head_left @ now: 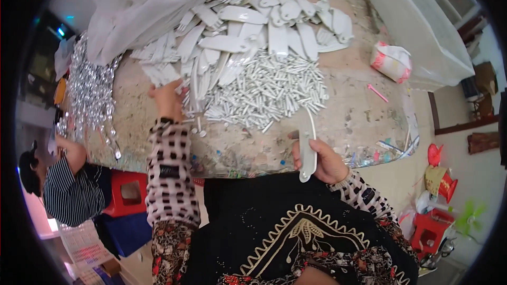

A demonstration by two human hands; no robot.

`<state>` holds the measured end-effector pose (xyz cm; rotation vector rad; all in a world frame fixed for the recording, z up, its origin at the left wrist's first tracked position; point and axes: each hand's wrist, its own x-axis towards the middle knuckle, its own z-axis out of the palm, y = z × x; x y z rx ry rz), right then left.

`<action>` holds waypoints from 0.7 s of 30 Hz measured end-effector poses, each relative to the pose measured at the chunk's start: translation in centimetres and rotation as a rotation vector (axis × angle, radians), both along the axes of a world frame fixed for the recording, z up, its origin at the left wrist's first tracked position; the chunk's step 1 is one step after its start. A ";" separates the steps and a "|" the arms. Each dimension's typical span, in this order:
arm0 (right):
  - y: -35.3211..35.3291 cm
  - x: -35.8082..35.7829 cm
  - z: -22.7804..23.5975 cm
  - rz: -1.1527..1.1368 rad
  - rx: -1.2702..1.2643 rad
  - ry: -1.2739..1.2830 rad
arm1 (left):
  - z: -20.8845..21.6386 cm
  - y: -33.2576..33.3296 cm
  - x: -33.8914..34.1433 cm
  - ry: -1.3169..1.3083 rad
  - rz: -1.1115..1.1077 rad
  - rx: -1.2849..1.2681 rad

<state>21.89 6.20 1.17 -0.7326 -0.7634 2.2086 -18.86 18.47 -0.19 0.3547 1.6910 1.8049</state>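
My right hand is closed around a long, curved white plastic piece with a rounded end, held upright just past the table's near edge. At the left of the heap my left hand reaches in, its fingers bent against a white slotted plastic piece; the fingertips are partly hidden. Many similar flat white plastic pieces lie heaped beyond it. Between my hands spreads a pile of small white pins. A few loose pins lie beside my left wrist.
The worn table carries a white plastic sheet at far left and shiny silvery parts along the left edge. At right are a white-and-pink packet and a pink stick. Another person sits at left near a red stool.
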 end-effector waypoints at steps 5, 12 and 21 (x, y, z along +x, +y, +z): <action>1.0 2.8 0.7 -0.014 -0.009 0.019 | 3.5 -3.1 3.7 -0.160 -0.172 0.129; 7.6 6.8 3.6 0.109 0.018 -0.080 | 5.0 -8.9 4.2 -0.393 -0.474 0.196; 35.4 13.7 4.6 -0.530 0.501 -1.098 | 0.6 -2.2 -1.7 -0.582 -0.727 0.390</action>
